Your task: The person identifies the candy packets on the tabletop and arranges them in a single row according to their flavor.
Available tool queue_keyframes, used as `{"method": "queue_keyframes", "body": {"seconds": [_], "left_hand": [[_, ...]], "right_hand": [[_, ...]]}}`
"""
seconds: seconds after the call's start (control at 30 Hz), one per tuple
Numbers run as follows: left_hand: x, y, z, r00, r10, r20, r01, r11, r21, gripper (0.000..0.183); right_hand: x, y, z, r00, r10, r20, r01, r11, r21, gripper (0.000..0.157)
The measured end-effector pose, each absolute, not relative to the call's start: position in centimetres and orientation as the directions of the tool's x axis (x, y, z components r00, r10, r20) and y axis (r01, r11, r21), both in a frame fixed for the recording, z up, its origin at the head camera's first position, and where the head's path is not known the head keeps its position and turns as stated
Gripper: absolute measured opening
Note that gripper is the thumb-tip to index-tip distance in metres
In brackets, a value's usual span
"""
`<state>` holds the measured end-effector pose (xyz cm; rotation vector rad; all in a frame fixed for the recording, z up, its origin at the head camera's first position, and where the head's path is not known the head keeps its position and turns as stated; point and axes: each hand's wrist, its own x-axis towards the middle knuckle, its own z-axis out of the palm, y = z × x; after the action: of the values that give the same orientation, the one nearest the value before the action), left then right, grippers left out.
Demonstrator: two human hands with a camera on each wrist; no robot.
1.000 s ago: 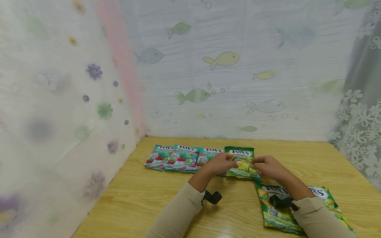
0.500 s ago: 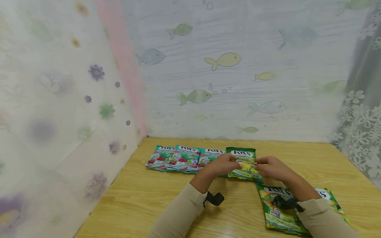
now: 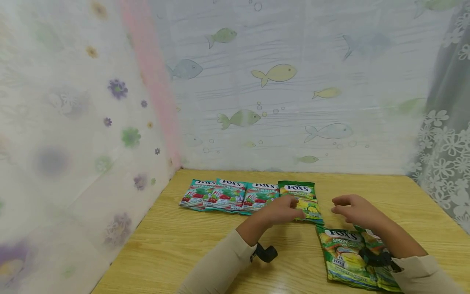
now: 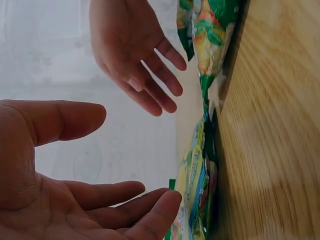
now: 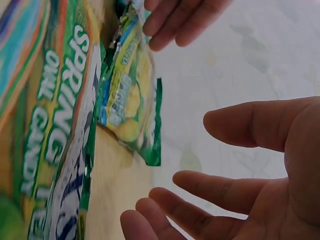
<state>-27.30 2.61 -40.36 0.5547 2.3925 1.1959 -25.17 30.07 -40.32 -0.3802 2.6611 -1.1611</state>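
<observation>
A green and yellow candy bag (image 3: 298, 188) lies at the right end of the back row on the table. My left hand (image 3: 282, 210) is over its lower left part, thumb and fingers apart and relaxed. In the left wrist view the left fingers (image 4: 162, 212) are right beside that bag; I cannot tell whether they touch it. My right hand (image 3: 358, 210) hovers to the right of the bag, holding nothing, its fingers spread in the right wrist view. Below the right hand lie two more green candy bags, the left one (image 3: 343, 259) partly overlapping the other, which the right forearm partly covers.
Three teal mint candy bags (image 3: 227, 196) continue the back row leftward, overlapping. The wooden table (image 3: 176, 253) meets a fish-patterned sheet (image 3: 279, 122) behind and a flowered sheet (image 3: 88, 163) on the left. A lacy curtain (image 3: 448, 155) hangs at the right.
My right hand has come away from the back-row green bag and moved right. The left hand has shifted slightly down and right, uncovering more of the nearest teal bag.
</observation>
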Motion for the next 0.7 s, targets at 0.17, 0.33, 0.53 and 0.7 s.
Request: {"method": "queue_keyframes", "body": {"seconds": [0.17, 0.33, 0.53, 0.7], "left_hand": [[-26.3, 2.9, -40.1, -0.827, 0.526, -0.198, 0.132, 0.525, 0.841, 0.068], [-25.3, 3.5, -40.4, -0.819, 0.537, -0.200, 0.110, 0.490, 0.865, 0.065], [-24.0, 4.2, -41.2, -0.787, 0.567, -0.245, -0.011, 0.384, 0.923, 0.057], [-23.3, 4.7, -41.7, -0.764, 0.588, -0.266, -0.076, 0.327, 0.942, 0.054]], "right_hand": [[-24.2, 31.1, -40.1, -0.947, -0.310, -0.081, -0.157, 0.670, -0.726, 0.059], [-23.2, 31.9, -39.9, -0.945, -0.318, -0.076, -0.167, 0.669, -0.724, 0.055], [-21.9, 32.2, -39.9, -0.941, -0.323, -0.106, -0.144, 0.661, -0.737, 0.053], [-20.9, 32.1, -40.1, -0.936, -0.320, -0.143, -0.111, 0.658, -0.745, 0.053]]}}
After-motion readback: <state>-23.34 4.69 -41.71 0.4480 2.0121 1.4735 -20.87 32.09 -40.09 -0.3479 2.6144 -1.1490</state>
